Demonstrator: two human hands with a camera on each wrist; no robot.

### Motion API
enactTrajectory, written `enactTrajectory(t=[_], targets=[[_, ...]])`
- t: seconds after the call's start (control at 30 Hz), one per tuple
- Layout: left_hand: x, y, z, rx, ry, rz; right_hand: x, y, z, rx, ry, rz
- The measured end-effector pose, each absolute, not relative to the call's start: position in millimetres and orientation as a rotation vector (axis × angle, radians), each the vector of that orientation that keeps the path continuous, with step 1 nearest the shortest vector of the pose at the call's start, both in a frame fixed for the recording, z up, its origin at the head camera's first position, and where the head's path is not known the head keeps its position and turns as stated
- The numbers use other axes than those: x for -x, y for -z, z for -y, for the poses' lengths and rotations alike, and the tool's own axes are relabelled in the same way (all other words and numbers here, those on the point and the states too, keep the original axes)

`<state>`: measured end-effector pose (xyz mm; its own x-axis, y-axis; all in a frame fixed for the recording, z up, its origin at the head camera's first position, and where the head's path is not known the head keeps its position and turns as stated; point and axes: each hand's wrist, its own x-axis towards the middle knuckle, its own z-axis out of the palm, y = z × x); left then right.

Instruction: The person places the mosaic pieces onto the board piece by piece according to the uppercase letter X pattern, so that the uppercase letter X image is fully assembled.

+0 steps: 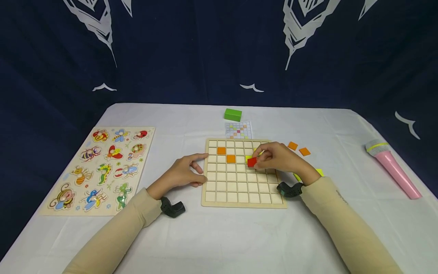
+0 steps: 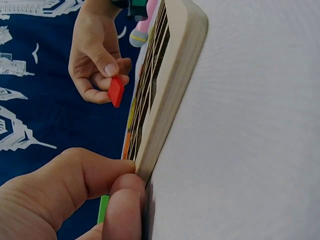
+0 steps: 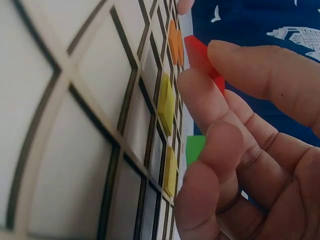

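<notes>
A pale wooden grid board (image 1: 244, 204) lies flat on the table. Two orange tiles (image 1: 230, 158) fill cells in its upper left part, and yellow tiles (image 3: 166, 107) sit in cells farther right. My right hand (image 1: 281, 158) pinches a red square tile (image 3: 199, 54) between thumb and fingers, held just above the board near a yellow tile. Along the board's left edge, my left hand (image 1: 182, 172) rests with index finger and thumb spread apart, touching the rim. The right hand covers some of the upper right cells in the head view.
Behind the board lie a printed pattern card (image 1: 238, 130) and a green block (image 1: 233, 114). Loose orange tiles (image 1: 304, 152) and yellow ones (image 1: 320, 172) are to the right. A pink microphone (image 1: 397, 173) lies far right; an insect puzzle board (image 1: 102, 167) occupies the left side.
</notes>
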<state>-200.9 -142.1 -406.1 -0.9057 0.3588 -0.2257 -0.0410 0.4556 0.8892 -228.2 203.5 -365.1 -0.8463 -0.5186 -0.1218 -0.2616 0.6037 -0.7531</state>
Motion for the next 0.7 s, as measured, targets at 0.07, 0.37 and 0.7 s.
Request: enactTrajectory(t=[0.07,0.37,0.7], targets=[[200.9,406.0,142.2,-0.269,-1.437,-2.328,229.3,366.4,-200.5,0.64,1.083,-2.5],[200.5,404.4,142.3,-0.262,-1.432,-2.332,233.4,371.2,-187.7,0.719,1.078,-2.475],[200.6,404.9,141.9,-0.258,-1.436,-2.322,234.6,372.4,-176.5,0.728,1.025,-2.467]])
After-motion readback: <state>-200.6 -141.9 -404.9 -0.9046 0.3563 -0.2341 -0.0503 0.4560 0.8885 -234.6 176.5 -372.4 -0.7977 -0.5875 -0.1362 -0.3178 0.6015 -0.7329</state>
